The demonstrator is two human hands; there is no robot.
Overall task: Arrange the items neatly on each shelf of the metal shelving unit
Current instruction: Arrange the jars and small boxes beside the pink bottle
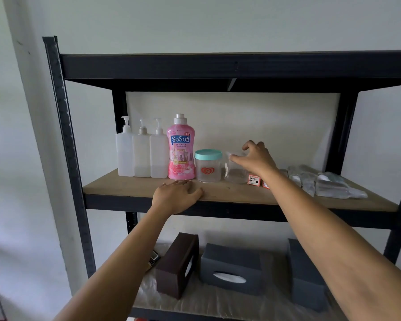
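Observation:
On the wooden shelf board (125,188) of the black metal shelving unit (65,126) stand three white pump bottles (141,154), a pink SoSoft detergent bottle (181,149) and a clear jar with a teal lid (208,166), all in a row. My right hand (256,157) grips the top of a clear plastic container (235,172) just right of the jar. My left hand (176,195) rests flat on the shelf's front edge, below the pink bottle. Small red-and-white ink refill boxes (254,180) sit right of the container, one partly hidden by my forearm.
Clear plastic packets (329,184) lie in a loose pile at the shelf's right end. On the lower shelf stand a dark brown tissue box (176,265), a grey tissue box (229,269) and another grey box (306,274), over a plastic sheet.

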